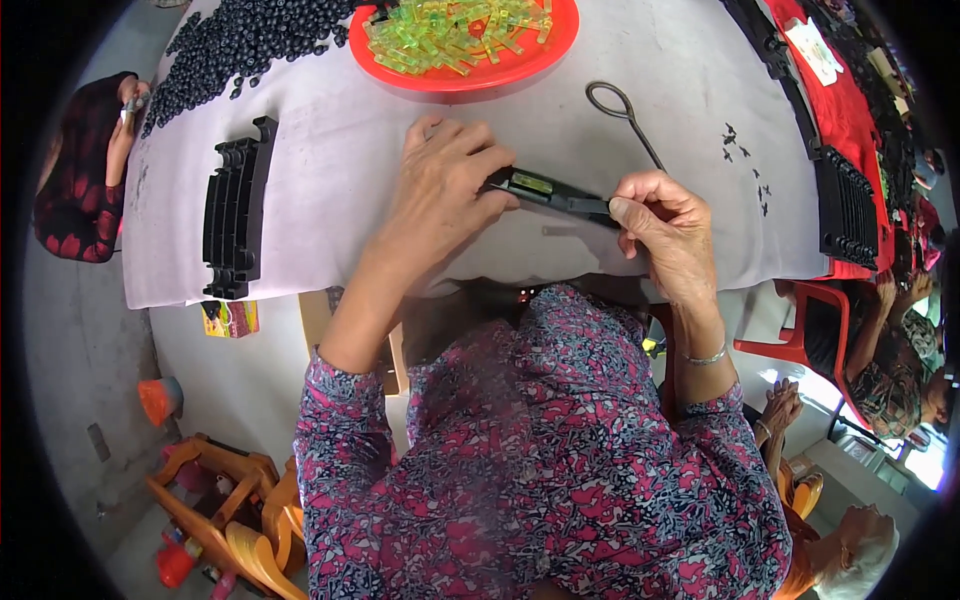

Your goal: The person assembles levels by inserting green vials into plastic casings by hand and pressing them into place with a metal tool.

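A slim black plastic piece [570,199], which looks like a small spirit level, is held between my hands just above the table's near edge. A yellow-green vial [532,184] shows in its window. My left hand [448,178] is closed round its left end, fingers curled over and hiding that end. With thumb and forefinger, my right hand [668,228] pinches the right end. Beyond my hands a red plate [455,84] is heaped with yellow-green vials [450,35]. A dark metal rod with a looped end [632,118] lies beyond my right hand.
Many small black round pieces [255,45] are spread at the far left. Black ribbed plastic frames stand at left [238,215] and right [848,210]. Small black bits [735,140] lie right. Other people sit around; a red chair [800,325] stands lower right.
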`<state>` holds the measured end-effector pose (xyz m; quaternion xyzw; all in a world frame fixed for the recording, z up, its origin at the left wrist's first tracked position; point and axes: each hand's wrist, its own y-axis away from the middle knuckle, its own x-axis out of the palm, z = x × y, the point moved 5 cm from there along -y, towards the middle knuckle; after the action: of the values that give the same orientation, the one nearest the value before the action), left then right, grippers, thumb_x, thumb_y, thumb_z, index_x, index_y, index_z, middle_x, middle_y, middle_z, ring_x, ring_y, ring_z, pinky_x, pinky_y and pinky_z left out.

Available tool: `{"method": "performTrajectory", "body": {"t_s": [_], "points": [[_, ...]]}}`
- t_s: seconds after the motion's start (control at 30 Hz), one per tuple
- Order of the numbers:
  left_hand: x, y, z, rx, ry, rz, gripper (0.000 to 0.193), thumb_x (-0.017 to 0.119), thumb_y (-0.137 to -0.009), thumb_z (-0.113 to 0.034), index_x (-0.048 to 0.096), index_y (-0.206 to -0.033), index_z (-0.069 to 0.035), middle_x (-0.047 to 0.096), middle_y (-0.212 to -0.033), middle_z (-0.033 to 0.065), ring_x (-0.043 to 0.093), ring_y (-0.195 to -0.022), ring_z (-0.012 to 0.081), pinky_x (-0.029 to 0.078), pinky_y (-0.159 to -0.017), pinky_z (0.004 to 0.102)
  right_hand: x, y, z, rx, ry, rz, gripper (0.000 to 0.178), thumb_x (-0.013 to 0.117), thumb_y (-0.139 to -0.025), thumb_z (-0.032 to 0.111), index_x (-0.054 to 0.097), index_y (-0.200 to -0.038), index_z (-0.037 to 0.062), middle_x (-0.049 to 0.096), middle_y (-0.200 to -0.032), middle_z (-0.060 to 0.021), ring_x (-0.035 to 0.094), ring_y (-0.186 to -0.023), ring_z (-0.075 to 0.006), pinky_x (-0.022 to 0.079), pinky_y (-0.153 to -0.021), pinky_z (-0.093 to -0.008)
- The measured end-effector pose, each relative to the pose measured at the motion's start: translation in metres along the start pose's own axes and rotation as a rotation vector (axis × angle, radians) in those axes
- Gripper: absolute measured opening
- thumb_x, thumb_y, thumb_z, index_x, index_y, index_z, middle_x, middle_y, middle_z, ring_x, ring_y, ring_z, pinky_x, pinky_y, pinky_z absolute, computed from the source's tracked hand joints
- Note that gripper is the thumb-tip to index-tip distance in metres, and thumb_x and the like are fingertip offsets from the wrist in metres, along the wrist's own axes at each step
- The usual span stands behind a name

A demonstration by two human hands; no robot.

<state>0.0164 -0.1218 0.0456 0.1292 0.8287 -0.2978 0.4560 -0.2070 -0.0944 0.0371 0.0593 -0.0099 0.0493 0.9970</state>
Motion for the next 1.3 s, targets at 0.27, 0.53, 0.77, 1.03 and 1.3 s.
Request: {"method": "performTrajectory", "body": {"t_s": [0.27, 0.53, 0.77, 1.03, 1.3], "points": [[0.01, 0.029, -0.022, -0.189, 0.141, -0.094, 0.035, 0.082, -0.067, -0.022, 0.068, -0.095, -0.006, 0.056, -0.086, 0.0081, 0.058, -0.083, 0.0295, 0.042, -0.081, 0.0411, 0.015, -0.004, 0.002, 0.041, 0.069, -0.009, 0.002, 0.069, -0.089, 0.002, 0.069, -0.09, 0.0028, 0.06, -0.074, 0.0025, 0.051, -0.058, -0.0027, 0.042, -0.049, -0.0185], [0.016, 0.031, -0.018, -0.117, 0.162, -0.137, 0.035, 0.082, -0.068, -0.024, 0.068, -0.094, -0.005, 0.055, -0.083, 0.0082, 0.055, -0.078, 0.0291, 0.042, -0.075, 0.0397, 0.03, -0.019, -0.003, -0.042, 0.333, 0.078, 0.003, 0.07, -0.087, 0.002, 0.07, -0.089, 0.0011, 0.064, -0.072, 0.0018, 0.052, -0.062, -0.003, 0.042, -0.053, -0.0216], [0.015, 0.031, -0.013, -0.106, 0.194, -0.133, 0.039, 0.083, -0.065, -0.024, 0.068, -0.097, -0.007, 0.056, -0.086, 0.0069, 0.057, -0.082, 0.0287, 0.043, -0.077, 0.0397, 0.037, -0.028, 0.004, -0.081, 0.513, 0.138, 0.003, 0.07, -0.083, 0.003, 0.068, -0.086, 0.0025, 0.065, -0.068, -0.0018, 0.052, -0.06, -0.006, 0.043, -0.055, -0.0249], [0.013, 0.036, -0.012, -0.136, 0.269, -0.12, 0.04, 0.084, -0.067, -0.02, 0.067, -0.101, -0.006, 0.058, -0.09, 0.0087, 0.056, -0.084, 0.0302, 0.044, -0.077, 0.0399, 0.041, -0.029, 0.008, -0.146, 0.615, 0.111, 0.007, 0.071, -0.082, 0.003, 0.064, -0.081, 0.0015, 0.061, -0.064, -0.0056, 0.051, -0.057, -0.0101, 0.042, -0.054, -0.0286], [0.01, 0.044, -0.013, -0.192, 0.366, -0.122, 0.04, 0.081, -0.068, -0.007, 0.063, -0.104, -0.004, 0.059, -0.094, 0.0095, 0.058, -0.089, 0.0305, 0.046, -0.078, 0.04, 0.045, -0.027, 0.01, -0.182, 0.74, 0.002, 0.015, 0.071, -0.08, 0.004, 0.059, -0.089, 0.0017, 0.061, -0.064, -0.008, 0.056, -0.055, -0.0162, 0.047, -0.056, -0.0325]]}}
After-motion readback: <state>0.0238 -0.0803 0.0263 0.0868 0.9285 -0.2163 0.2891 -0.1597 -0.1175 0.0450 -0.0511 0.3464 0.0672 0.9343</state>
